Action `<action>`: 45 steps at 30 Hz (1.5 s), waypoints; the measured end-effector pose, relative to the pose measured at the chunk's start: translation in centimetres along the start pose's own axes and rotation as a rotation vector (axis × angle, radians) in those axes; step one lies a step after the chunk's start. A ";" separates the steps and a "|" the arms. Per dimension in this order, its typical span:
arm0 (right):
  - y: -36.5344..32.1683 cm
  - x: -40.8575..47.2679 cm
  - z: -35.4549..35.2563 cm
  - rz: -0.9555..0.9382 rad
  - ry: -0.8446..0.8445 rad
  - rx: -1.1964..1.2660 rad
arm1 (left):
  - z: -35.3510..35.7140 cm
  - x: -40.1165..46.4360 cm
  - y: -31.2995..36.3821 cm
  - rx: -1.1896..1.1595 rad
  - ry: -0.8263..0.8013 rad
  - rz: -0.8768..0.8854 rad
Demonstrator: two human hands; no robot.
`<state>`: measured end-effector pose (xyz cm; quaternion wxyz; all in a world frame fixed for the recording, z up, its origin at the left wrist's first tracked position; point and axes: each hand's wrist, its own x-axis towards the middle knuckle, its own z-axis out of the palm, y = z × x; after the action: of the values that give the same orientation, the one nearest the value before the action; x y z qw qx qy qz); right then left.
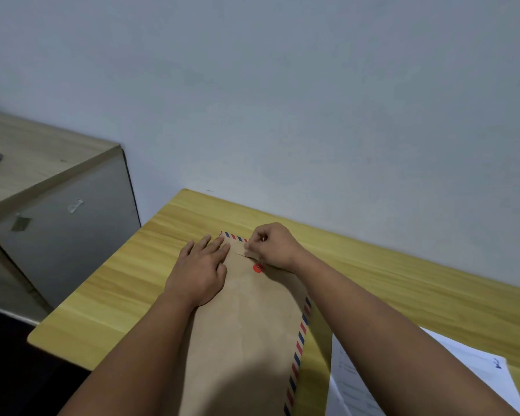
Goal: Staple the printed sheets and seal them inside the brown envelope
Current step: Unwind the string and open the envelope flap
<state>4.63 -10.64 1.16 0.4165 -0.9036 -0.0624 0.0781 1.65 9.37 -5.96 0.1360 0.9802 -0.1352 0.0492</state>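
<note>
Item: long brown paper envelope with red-and-blue striped border, laid lengthwise on the yellow wood-grain table, flap end at the far side. A red round string-fastener disc is seen just below the flap edge.

Left hand: laid flat on the far left part of the envelope, fingers straight, nothing grasped; the paper is pressed down.

Right hand: fingers curled, grip closed on the flap near its edge; whether a closure string is also pinched cannot be told.

White printed sheets: lying on the table at the near right, beside the envelope and apparently outside it; no staple can be made out, and no stapler is in view.

Risks judged:
- The envelope may be sealed empty if the flap is fastened while the sheets are left out.
- The flap may be creased or torn if pulled against the flat hand's pressure.
- The envelope may be skewed on the table if that pressure is released early.
- The sheets may be brushed off the near edge by the right forearm.
</note>
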 end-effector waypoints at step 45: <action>-0.8 -2.5 -8.2 0.170 -0.014 -0.242 | 0.3 0.0 -0.2 -0.007 0.013 0.004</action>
<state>3.71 -16.63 7.22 0.2962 -0.9486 0.0024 0.1113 1.75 9.41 -6.28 0.1404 0.9791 -0.1362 0.0555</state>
